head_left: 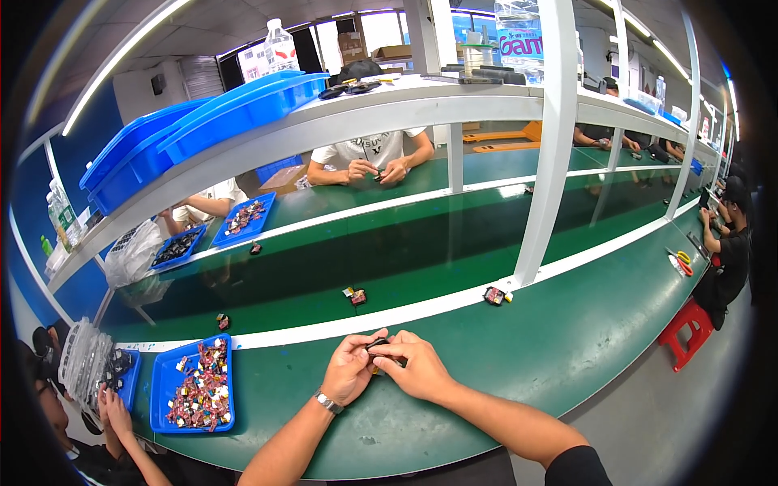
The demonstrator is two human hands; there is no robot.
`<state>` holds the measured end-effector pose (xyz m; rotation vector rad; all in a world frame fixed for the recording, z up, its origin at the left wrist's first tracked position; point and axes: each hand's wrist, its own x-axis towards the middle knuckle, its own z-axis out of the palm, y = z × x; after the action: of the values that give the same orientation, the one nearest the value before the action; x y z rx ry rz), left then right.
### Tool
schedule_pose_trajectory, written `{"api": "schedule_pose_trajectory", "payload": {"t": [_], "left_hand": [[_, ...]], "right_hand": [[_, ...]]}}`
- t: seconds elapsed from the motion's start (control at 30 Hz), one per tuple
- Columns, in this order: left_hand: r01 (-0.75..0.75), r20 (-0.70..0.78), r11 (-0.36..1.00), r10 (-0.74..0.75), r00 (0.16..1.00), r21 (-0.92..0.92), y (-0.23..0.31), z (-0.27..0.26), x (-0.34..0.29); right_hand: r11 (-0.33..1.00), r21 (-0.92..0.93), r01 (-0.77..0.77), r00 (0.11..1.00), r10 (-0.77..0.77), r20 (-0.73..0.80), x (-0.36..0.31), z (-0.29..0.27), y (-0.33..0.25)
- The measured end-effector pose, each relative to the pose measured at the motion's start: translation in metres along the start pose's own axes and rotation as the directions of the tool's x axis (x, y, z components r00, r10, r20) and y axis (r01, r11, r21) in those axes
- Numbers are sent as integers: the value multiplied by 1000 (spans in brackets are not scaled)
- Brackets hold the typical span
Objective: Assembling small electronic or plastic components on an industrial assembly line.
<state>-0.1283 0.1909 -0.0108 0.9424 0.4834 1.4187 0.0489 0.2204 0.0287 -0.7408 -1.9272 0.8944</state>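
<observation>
Over the green worktop (pixel 478 348) my left hand (pixel 347 371) and my right hand (pixel 419 371) meet, fingers closed around a small black plastic part (pixel 378 343). A bit of white and yellow shows below the fingers; the rest of the part is hidden. To the left of my hands lies a blue tray (pixel 232 405) full of small red wired components with white connectors (pixel 203 389). One similar component (pixel 495 296) rests on the white rail to the right. Another component (pixel 355 296) lies on the green conveyor belt ahead, and one more (pixel 223 321) is farther left.
A white post (pixel 547 162) rises from the rail, carrying a shelf (pixel 389 101) with blue trays (pixel 203 121) and bottles. Scissors (pixel 682 262) lie far right near a red stool (pixel 687 332). Co-workers sit left, right and across; a neighbour's hands (pixel 113 413) work beside another blue tray.
</observation>
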Motion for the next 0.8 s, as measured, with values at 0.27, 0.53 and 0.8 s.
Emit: {"api": "schedule_pose_trajectory", "payload": {"t": [0.27, 0.53, 0.8], "left_hand": [[-28, 39, 998, 30, 999, -58, 2, -4, -1], [-19, 28, 1000, 20, 999, -23, 2, -3, -1], [0, -13, 999, 0, 1000, -40, -2, 3, 0]], "right_hand": [[991, -76, 111, 991, -116, -63, -3, 2, -9], [996, -62, 68, 996, -72, -58, -2, 0, -7], [997, -23, 68, 998, -68, -1, 3, -3, 4]]}}
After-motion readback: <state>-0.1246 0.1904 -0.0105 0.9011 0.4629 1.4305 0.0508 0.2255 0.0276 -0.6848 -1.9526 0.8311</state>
